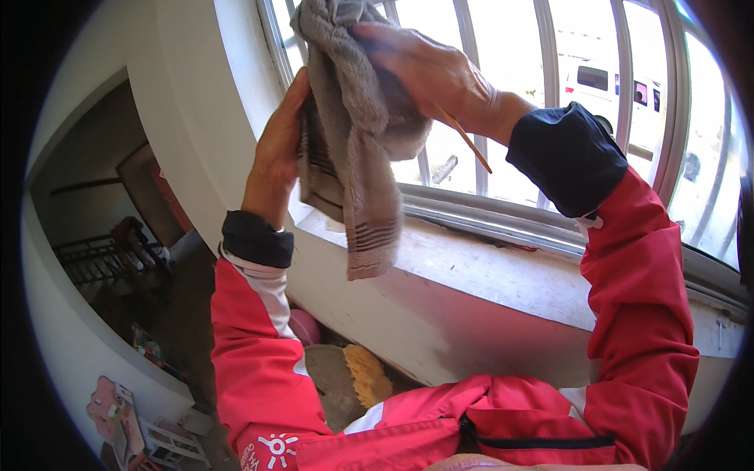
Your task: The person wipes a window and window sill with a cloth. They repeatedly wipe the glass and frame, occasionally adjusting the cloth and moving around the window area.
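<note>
A grey-brown terry towel (365,141) hangs bunched in front of the window, its striped end drooping above the sill. Along the towel's left side, my left hand (280,132) holds it with the thumb pointing up; the other fingers are hidden. My right hand (433,73) grips the upper right part of the cloth, slightly blurred. A thin orange-brown stick or cord (468,141) slants down beside my right wrist; I cannot tell what holds it.
White vertical bars (548,53) cross the window behind the towel. Below runs a pale windowsill (471,279) with a metal frame track (489,218). Under it are a grey container (330,377), a yellow fluffy item (368,374) and a pink round object (304,327). An arched doorway stands left.
</note>
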A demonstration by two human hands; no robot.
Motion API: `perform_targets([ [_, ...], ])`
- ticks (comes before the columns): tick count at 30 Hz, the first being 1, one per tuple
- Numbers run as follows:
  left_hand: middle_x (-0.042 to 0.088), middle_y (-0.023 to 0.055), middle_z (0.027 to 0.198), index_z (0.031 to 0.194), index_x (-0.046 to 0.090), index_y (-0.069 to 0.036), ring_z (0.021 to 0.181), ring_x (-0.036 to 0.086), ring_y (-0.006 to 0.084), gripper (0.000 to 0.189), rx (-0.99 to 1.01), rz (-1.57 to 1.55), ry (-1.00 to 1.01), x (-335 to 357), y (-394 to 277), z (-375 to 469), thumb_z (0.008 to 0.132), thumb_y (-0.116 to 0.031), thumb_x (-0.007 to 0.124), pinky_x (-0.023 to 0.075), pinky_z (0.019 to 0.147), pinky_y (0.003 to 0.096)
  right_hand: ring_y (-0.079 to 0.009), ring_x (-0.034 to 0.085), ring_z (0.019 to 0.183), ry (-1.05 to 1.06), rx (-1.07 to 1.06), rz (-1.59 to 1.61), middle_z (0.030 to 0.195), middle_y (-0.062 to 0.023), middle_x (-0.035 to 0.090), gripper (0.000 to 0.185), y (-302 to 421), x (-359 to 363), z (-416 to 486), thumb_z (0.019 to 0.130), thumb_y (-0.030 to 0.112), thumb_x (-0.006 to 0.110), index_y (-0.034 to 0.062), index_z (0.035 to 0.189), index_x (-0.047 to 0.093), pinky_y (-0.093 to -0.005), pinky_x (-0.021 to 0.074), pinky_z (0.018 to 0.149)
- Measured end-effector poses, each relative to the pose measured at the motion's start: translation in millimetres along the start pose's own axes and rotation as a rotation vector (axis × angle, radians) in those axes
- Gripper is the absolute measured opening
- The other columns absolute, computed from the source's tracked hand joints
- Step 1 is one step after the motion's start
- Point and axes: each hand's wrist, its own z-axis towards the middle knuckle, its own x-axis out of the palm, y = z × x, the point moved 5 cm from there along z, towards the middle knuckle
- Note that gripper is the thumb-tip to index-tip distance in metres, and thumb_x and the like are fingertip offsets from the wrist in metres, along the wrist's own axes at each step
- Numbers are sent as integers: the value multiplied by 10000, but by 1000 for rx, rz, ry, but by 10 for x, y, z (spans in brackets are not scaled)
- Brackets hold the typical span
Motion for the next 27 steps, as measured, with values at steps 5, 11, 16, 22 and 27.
perform_targets([
  [5,667,83,1082,1137,599,-56,930,664,204,337,-2,-228,85,0,65,243,950,-336,585,556,861,344,-351,521,1218,75,-50,121,1328,-182,500,382,241,73,-24,713,-28,674,-6,1089,606,-345,516,960],
  [11,676,60,990,1093,615,-75,883,652,189,297,176,-101,-197,-207,-105,183,895,-296,611,546,854,331,-348,463,1296,198,329,66,1423,-190,435,475,170,-18,-242,777,-93,642,80,1216,589,-422,496,998],
  [16,672,43,959,1079,613,-64,860,652,165,281,238,-81,-181,-80,-268,201,895,-276,620,547,812,314,-513,395,1279,225,1039,887,1431,-358,287,1241,75,321,-434,687,804,577,97,1517,-18,-596,470,943],
  [22,649,69,1011,1101,578,-17,860,640,153,341,440,165,-237,-186,-183,450,924,-307,616,541,775,316,-234,583,1030,18,1197,808,1105,-177,593,642,519,765,-315,878,439,667,-9,1280,443,-400,516,811],
  [27,596,100,1246,1312,500,-32,1101,593,208,497,310,289,-198,-290,-55,237,979,-401,509,465,968,351,-236,637,918,-39,1430,852,1018,-162,617,495,153,837,-437,922,321,607,-49,1217,459,-390,529,834],
])
